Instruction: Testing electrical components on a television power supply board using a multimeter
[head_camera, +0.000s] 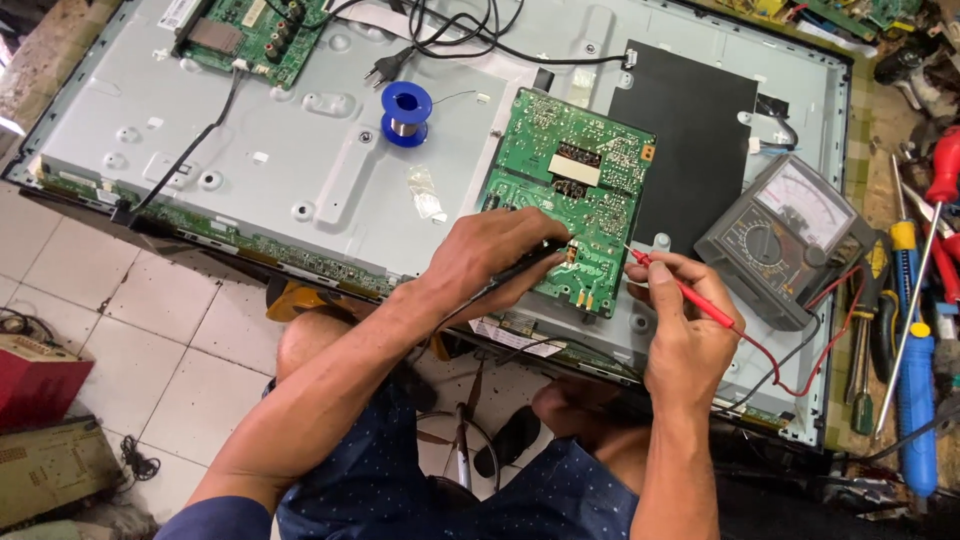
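Left hand (500, 250) is pinched around a black probe (530, 265), fingers closed on the shaft, tip down on the green board (575, 195) just past the fingertips. Right hand (685, 325) grips a red probe (680, 285) pen-style between thumb and fingers, tip touching the board's lower right edge, just beyond the forefinger. The two tips land near each other, hands apart. Board lies flat on the grey TV back panel (300, 120), right under both sets of fingers. Red and black leads (790, 375) run from behind the right hand to the analog meter (785, 235), which sits just outboard of the right fingers. Blue solder spool (406, 113) sits well beyond the left fingers. Screwdrivers (905, 300) lie past the meter, far side from the right hand.
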